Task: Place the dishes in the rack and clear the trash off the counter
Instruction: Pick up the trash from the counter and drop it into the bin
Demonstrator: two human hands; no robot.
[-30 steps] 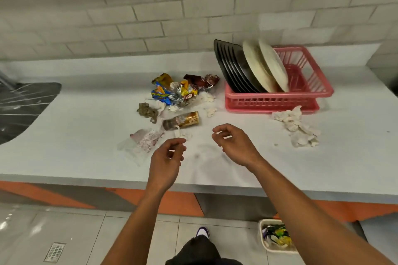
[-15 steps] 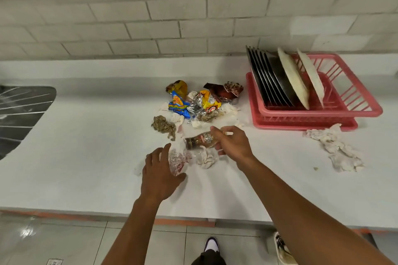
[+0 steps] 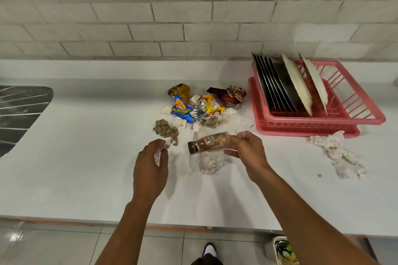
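My right hand [image 3: 247, 150] grips a brown drink bottle [image 3: 206, 142] by its base, lying sideways just above the counter. My left hand [image 3: 151, 165] is closed on a crumpled clear plastic wrapper [image 3: 160, 153]. Another clear wrapper [image 3: 209, 162] lies below the bottle. A heap of snack wrappers [image 3: 202, 105] and tissue sits behind my hands. A brownish clump [image 3: 165, 130] lies at the heap's left. The pink dish rack [image 3: 353, 114] at the right holds several dark plates [image 3: 273, 86] and two white plates [image 3: 299, 86] on edge.
Crumpled white tissues [image 3: 338, 155] lie in front of the rack. A dark sink drainboard [image 3: 19, 112] is at the far left. A white bin [image 3: 284, 251] with trash stands on the tiled floor under the counter's front edge. A brick wall backs the counter.
Both hands moved forward onto the trash. My right hand took hold of the bottle and my left closed on the clear wrapper. The view came closer to the counter.
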